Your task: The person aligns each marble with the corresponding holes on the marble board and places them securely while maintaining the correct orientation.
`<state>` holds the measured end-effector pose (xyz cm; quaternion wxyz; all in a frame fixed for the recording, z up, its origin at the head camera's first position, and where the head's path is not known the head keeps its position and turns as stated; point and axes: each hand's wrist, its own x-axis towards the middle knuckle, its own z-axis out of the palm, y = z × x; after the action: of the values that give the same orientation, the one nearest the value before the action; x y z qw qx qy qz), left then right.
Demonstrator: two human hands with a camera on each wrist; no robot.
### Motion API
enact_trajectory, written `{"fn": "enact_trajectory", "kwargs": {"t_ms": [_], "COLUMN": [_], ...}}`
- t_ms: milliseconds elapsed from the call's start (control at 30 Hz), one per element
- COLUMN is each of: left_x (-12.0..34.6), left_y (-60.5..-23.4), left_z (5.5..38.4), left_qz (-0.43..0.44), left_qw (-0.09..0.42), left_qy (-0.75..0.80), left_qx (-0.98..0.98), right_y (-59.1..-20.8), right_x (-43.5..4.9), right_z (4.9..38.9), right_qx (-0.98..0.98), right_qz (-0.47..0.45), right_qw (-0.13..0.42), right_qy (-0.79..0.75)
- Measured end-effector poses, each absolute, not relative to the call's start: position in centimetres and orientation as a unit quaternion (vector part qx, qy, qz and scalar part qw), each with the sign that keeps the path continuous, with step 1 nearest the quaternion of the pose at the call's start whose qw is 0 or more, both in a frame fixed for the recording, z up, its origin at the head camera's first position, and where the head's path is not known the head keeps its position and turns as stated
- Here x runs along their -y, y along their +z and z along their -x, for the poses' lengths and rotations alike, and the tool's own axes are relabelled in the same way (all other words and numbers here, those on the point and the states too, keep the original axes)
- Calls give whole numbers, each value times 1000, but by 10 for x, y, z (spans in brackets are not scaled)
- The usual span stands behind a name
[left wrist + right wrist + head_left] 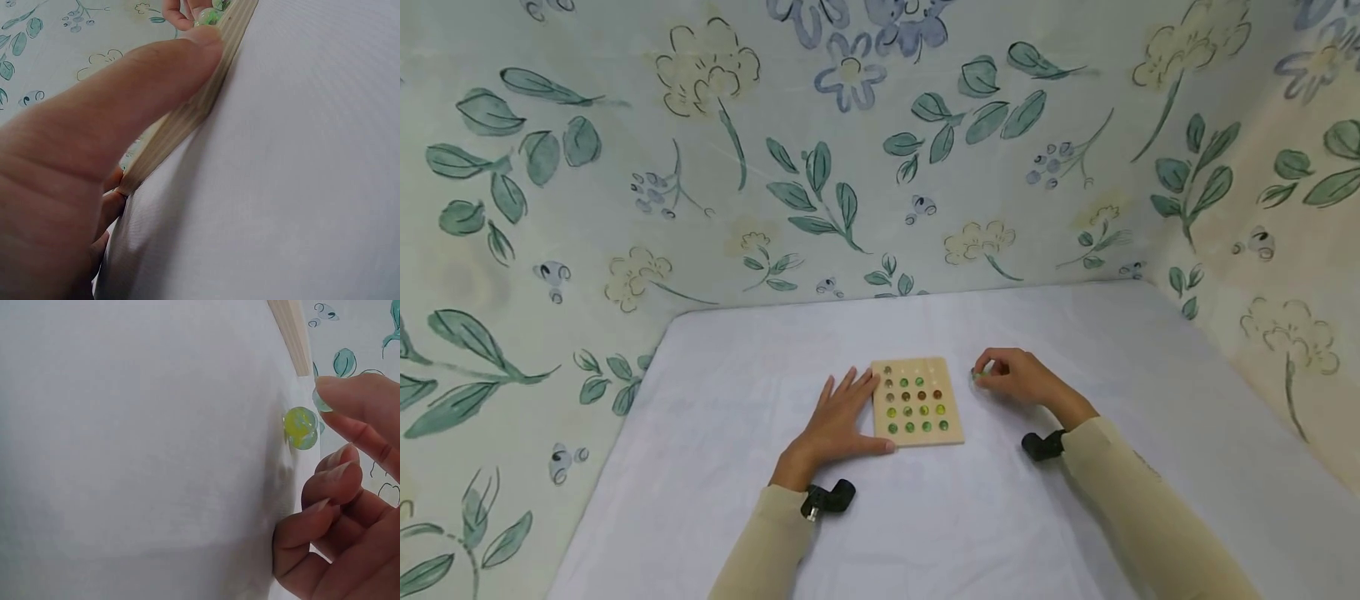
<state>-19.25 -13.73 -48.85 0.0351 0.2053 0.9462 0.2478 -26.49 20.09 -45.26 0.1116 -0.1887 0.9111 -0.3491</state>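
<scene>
A square, pale wooden board [955,421] lies on the table with several glass marbles [927,427] set in rows, mostly green, with brownish ones in a middle row. My left hand [837,425] rests at the board's left side with its fingers spread. Its thumb touches the near edge, seen close up in the left wrist view. To the right of the board, my right hand [1017,375] pinches a pale green marble [321,401] between thumb and forefinger, the other fingers curled. Just below that marble, a yellow-green marble [300,425] appears beside the fingers, partly overlapping another clear greenish one.
A white cloth [925,517] covers the table. Behind it and along the sides hangs a floral-patterned backdrop [880,208]. Small black cameras sit on the left wrist [829,498] and the right wrist [1042,446].
</scene>
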Motion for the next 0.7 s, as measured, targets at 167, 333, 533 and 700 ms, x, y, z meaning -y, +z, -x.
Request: {"fn": "enact_trajectory", "kwargs": {"t_ms": [167, 333, 533, 700], "left_x": [136, 136, 137, 138], "left_y": [-490, -487, -485, -489], "left_z": [195, 196, 196, 195], "left_qz": [-205, -203, -197, -199], "left_qw": [33, 37, 42, 41], "left_qy": [238, 238, 229, 233], "left_qx": [-949, -949, -952, -951], "right_y": [-447, -442, -442, -443], "right_x": [-200, -191, -177, -169], "right_z": [266, 269, 270, 269], "right_qx": [-907, -915, -914, -913], "right_qz": [194, 173, 168, 169], "right_qw": [110, 97, 94, 93], "right_qy": [-358, -350, -357, -360]}}
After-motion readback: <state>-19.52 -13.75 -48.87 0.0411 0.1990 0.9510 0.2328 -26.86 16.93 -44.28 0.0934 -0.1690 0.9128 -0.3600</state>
